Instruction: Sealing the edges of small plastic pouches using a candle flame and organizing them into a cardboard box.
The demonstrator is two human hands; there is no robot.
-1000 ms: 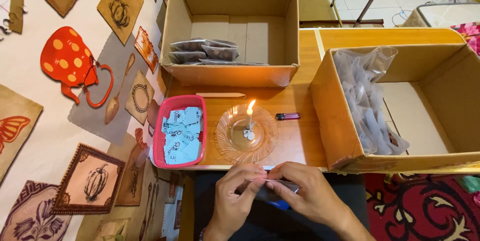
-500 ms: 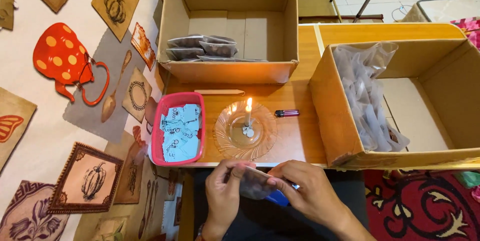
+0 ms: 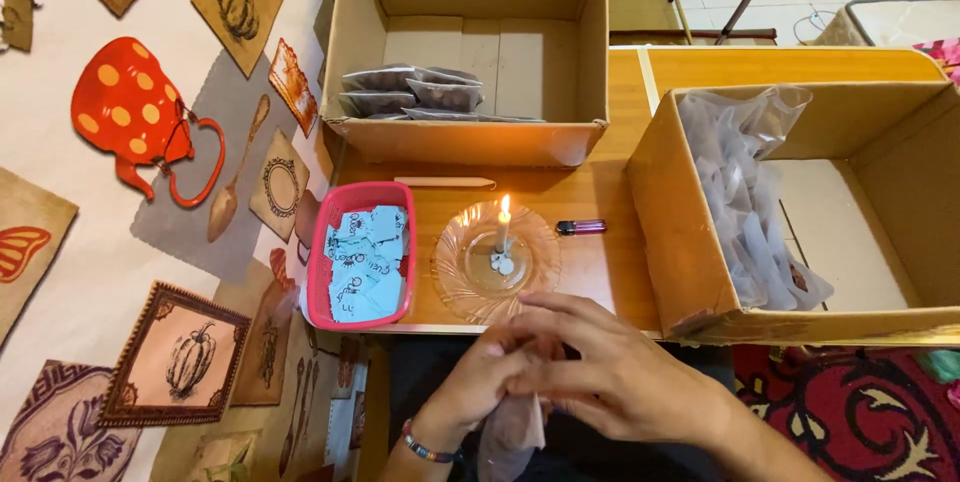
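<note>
My left hand [image 3: 478, 382] and my right hand [image 3: 610, 372] meet just below the table's front edge. Both pinch the top of a small clear plastic bag [image 3: 512, 432] with dark contents that hangs between them. Just beyond the fingers stands a lit candle [image 3: 502, 232] on a clear glass dish [image 3: 460, 267]. A pink tray [image 3: 318, 272] of light blue paper slips lies to the left of the dish.
A purple lighter [image 3: 582, 227] and a pale stick [image 3: 445, 182] lie on the wooden table [image 3: 600, 272]. A cardboard box [image 3: 470, 137] at the back holds filled bags; another box [image 3: 680, 242] at the right holds several clear bags. A patterned cloth [image 3: 100, 242] covers the left.
My hands have moved up toward the dish with the bag. The blue piece seen between the fingers earlier is hidden now.
</note>
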